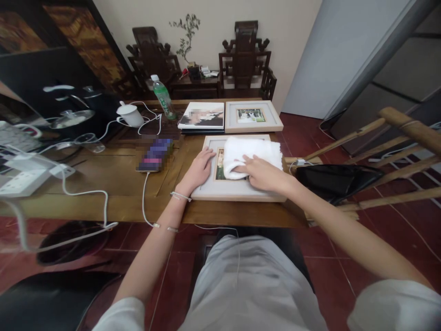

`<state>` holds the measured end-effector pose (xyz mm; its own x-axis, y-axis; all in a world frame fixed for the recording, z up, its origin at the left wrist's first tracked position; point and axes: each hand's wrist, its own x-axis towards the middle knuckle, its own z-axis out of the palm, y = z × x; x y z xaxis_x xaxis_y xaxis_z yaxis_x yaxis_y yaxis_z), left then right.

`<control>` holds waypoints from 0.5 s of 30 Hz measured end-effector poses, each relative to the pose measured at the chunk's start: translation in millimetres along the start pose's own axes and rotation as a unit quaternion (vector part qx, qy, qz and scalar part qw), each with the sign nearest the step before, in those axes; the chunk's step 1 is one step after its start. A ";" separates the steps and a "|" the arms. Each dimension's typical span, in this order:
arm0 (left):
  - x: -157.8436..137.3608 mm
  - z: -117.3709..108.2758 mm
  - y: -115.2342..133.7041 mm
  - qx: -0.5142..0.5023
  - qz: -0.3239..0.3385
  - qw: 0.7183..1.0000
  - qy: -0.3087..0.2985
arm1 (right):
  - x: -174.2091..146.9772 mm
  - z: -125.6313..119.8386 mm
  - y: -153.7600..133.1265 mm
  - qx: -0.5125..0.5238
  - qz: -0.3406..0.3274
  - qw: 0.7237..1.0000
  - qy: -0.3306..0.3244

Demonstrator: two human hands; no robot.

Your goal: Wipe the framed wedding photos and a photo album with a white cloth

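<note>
A picture frame (213,190) with a pale wood edge and a light mat lies flat near the table's front edge, a photo showing in its middle. Across its right half is a folded white towel (257,151), which hides part of the photo. My right hand (260,172) presses on the towel, its fingers partly in the front fold. On the frame's left side rests my left hand (200,169), fingers spread and holding nothing. Behind this frame are a second framed photo (251,116) and a stack of photo albums or boards (202,115).
Left on the wooden table (113,172) are a phone (156,154) on a cable, a green-labelled bottle (163,97), a lidded white cup (130,115), a clear plastic cup (92,143) and a power strip (25,177). A wooden chair (365,193) stands at the right.
</note>
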<state>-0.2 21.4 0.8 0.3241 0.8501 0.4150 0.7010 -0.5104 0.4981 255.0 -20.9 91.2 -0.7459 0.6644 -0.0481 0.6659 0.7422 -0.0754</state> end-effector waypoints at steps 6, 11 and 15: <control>-0.3 -2.7 1.3 0.022 -0.001 1.000 -0.011 | -17.6 -2.8 -8.1 0.041 -0.030 0.999 -0.020; -1.1 -4.2 0.8 0.021 0.002 1.000 -0.007 | -18.5 12.6 11.4 0.047 -0.037 0.997 0.039; -1.7 -3.3 0.3 0.018 0.004 1.000 0.008 | -19.8 21.9 13.1 0.022 -0.061 0.995 0.074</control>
<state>-2.7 19.4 2.7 0.3196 0.8435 0.4317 0.7214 -0.5120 0.4662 278.2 -26.3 69.3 -0.8085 0.5781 0.1099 0.5675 0.8154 -0.1146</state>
